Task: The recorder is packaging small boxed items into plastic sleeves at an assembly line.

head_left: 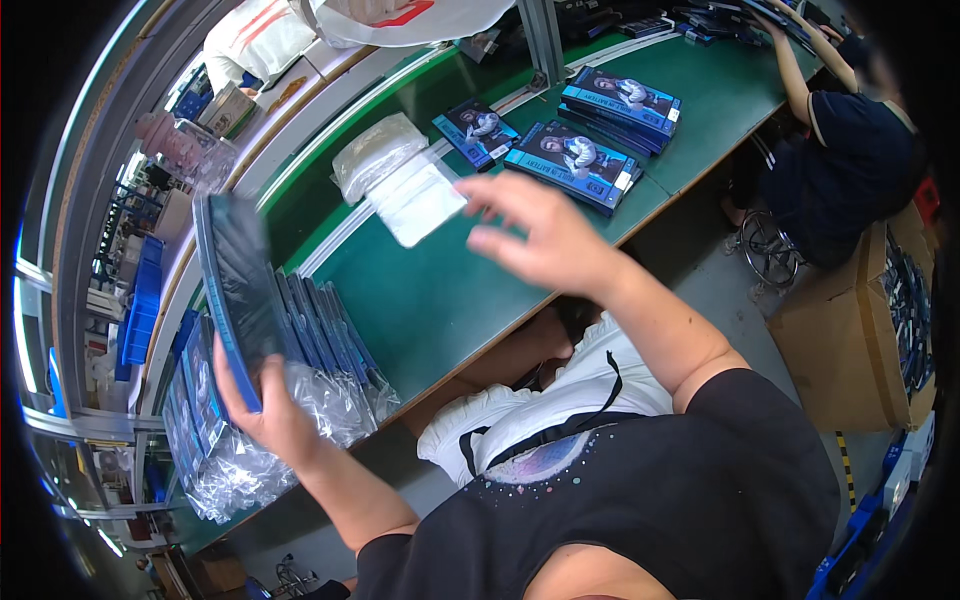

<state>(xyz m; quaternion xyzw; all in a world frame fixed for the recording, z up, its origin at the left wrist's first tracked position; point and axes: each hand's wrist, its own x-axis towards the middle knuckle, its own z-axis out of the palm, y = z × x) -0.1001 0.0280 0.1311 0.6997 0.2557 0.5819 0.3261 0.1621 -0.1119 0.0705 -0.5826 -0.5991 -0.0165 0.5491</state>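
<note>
I am seated at a green work table whose smooth surface runs away from me toward a pale rail. Directly ahead lies a stack of clear plastic bags, soft, wrinkled and whitish, with one flatter bag on top. Beyond it lie flat printed boxes in dark blue, some single and some stacked, all lying face up. At my left stands a row of similar blue boxes in crinkly clear wrap, leaning on edge against each other, with more wrapped ones piled below them at the table's edge. Another person in dark clothing sits at the far right, beside a brown cardboard carton.

My left hand grips a thin, flat, rigid blue box by its lower end, fingers wrapped around its edge. The box stands nearly upright, its long axis running up and slightly left, its dark face turned toward me, just above the leaning row.

My right hand hovers empty over the table, fingers loosely spread and blurred, just beside the stack of bags without touching it.
</note>
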